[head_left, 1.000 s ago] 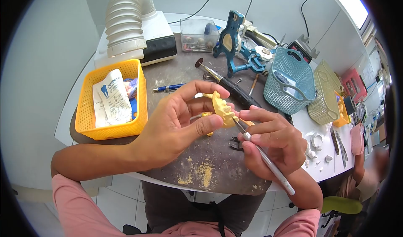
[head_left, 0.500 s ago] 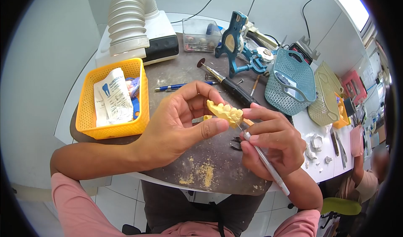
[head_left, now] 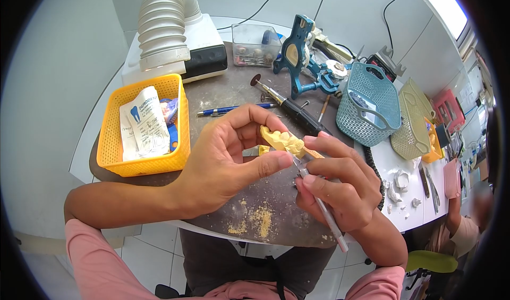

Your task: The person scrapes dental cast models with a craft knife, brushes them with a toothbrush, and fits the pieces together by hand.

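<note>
A yellow dental cast [head_left: 282, 140] with moulded teeth is held above the bench, its tooth row facing up. My left hand [head_left: 226, 159] is closed on the cast, the thumb along its near side and the fingers behind. In my right hand [head_left: 345, 186] is a slim craft knife [head_left: 326, 215] with a pale handle, gripped like a pen. The knife's tip end meets the near right side of the cast; the exact contact is hidden by the left thumb. Yellow shavings [head_left: 260, 220] lie on the dark bench mat [head_left: 212, 193] below.
A yellow basket [head_left: 183, 135] with papers stands at left, near a white extraction hose [head_left: 162, 29]. Behind my hands lie a blue pen [head_left: 223, 110] and a handpiece [head_left: 297, 114]. Farther back are a blue articulator [head_left: 297, 55] and a teal basket [head_left: 366, 119]. Another person sits at far right.
My right hand has shifted slightly left, and the knife handle's lower end has swung left, so it stands steeper. The cast has tilted slightly in my left hand.
</note>
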A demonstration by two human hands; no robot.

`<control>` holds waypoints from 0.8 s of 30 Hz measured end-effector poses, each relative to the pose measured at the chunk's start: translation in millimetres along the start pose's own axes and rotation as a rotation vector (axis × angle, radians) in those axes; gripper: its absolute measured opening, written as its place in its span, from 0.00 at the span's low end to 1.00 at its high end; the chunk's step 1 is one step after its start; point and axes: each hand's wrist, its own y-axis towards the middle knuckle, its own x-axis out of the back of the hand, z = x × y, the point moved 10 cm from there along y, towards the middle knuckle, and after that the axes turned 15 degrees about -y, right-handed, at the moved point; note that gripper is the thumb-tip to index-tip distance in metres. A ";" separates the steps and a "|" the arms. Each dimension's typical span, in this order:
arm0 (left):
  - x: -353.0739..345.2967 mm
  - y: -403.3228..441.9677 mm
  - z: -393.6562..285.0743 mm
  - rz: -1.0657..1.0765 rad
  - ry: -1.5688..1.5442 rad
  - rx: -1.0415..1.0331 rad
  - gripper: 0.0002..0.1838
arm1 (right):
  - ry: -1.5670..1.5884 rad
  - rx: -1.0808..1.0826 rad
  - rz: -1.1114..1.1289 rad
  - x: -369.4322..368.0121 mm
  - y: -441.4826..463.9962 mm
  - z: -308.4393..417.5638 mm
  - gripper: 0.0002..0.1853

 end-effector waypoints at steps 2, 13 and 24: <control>-1.3 -0.5 -2.2 0.008 0.044 -0.002 0.19 | -0.009 0.034 -0.010 -0.5 -1.0 2.0 0.13; -2.4 -3.1 -1.1 -0.017 -0.003 0.012 0.17 | -0.015 0.075 -0.004 -1.3 1.0 6.9 0.11; 0.4 -2.0 -2.1 -0.043 0.024 0.013 0.18 | 0.043 0.021 -0.041 0.1 -0.5 0.7 0.11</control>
